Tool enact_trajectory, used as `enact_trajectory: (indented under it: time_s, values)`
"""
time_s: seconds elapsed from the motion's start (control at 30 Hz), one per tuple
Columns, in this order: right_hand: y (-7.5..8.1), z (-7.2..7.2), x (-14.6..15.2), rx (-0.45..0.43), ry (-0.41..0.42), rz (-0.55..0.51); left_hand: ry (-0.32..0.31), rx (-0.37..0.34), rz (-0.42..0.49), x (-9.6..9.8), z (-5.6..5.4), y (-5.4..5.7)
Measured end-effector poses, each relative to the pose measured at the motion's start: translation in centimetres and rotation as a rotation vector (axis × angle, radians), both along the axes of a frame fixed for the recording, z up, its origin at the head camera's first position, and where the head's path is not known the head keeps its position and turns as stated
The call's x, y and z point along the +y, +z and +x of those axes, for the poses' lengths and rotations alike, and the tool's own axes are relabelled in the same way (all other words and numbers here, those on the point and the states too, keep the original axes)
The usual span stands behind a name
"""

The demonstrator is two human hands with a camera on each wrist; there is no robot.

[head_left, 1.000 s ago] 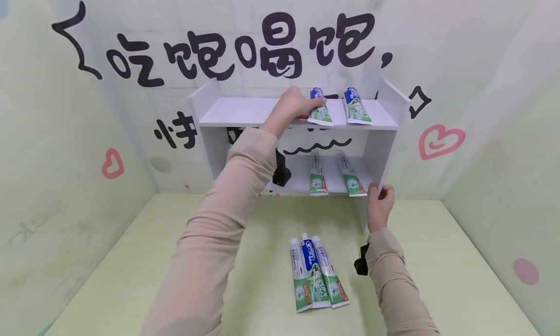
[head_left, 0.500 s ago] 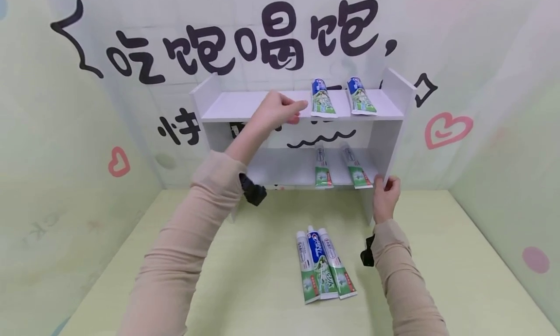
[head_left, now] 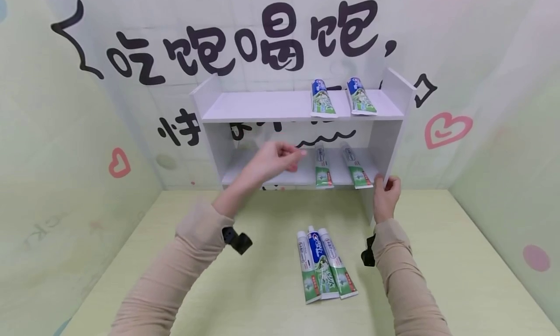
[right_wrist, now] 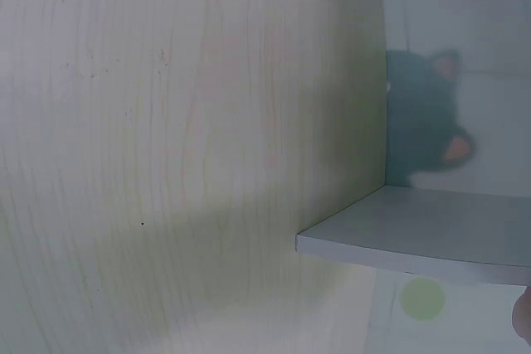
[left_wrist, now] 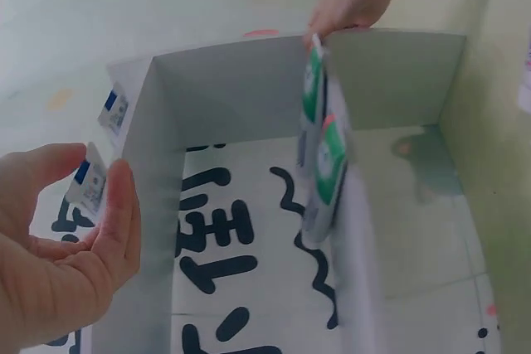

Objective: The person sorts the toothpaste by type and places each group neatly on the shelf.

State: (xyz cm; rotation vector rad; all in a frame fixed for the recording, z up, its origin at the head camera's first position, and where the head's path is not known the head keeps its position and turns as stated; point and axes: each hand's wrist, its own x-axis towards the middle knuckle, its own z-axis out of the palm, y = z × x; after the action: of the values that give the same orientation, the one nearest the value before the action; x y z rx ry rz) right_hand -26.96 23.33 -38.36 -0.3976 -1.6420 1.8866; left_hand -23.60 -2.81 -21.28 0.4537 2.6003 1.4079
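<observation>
My left hand (head_left: 273,161) hovers in front of the white shelf unit (head_left: 262,105), holding nothing. In the left wrist view its thumb and fingers stand apart, and a toothpaste tube (left_wrist: 90,188) on the top board shows behind the gap. At the right side panel, my right hand (head_left: 386,200) grips the panel's front edge. Two blue-and-green toothpaste tubes, a left one (head_left: 323,100) and a right one (head_left: 361,98), lie on the top board. Below them, a white-and-green tube (head_left: 323,169) and a similar tube (head_left: 358,169) lie on the middle board.
On the table (head_left: 245,287) before the shelf, a blue-and-green tube (head_left: 323,268) lies between a left white-and-green tube (head_left: 308,273) and a right white-and-green tube (head_left: 338,263). A wall with black lettering (head_left: 282,39) stands behind; side walls flank the table.
My left hand has let go of the left toothpaste tube on the top board, drawn back leftward, then dropped to the middle board's level. My right hand keeps its grip on the side panel.
</observation>
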Motion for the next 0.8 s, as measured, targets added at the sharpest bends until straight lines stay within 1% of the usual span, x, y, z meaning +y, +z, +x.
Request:
enact_trajectory:
  time_s: [0.1,0.2,0.33,0.43,0.63,0.7,0.8]
  values:
    - [-0.9,-0.6,0.0,-0.001,-0.005,0.005,-0.026,-0.043,-0.012,-0.4,1.1,-2.5]
    - [-1.2,-0.9,-0.1,0.006,-0.006,0.012,-0.028,-0.09,-0.005,-0.8,2.0,-4.7]
    - [-1.1,-1.0,-0.2,0.007,-0.005,0.001,-0.029,-0.125,-0.015,-1.1,2.5,-7.3]
    - [-1.0,-1.0,0.0,0.007,-0.002,-0.014,-0.029,-0.146,-0.02,-1.2,2.6,-8.8]
    - [-0.8,-1.1,0.2,0.02,-0.002,-0.04,-0.037,-0.187,-0.007,-1.0,2.5,-11.0]
    - [-0.8,-1.2,0.2,0.023,-0.004,-0.045,-0.046,-0.198,-0.017,-1.1,2.5,-12.0]
    - [-0.9,-1.2,0.1,0.022,-0.005,-0.043,-0.049,-0.214,-0.055,-1.2,2.6,-13.8]
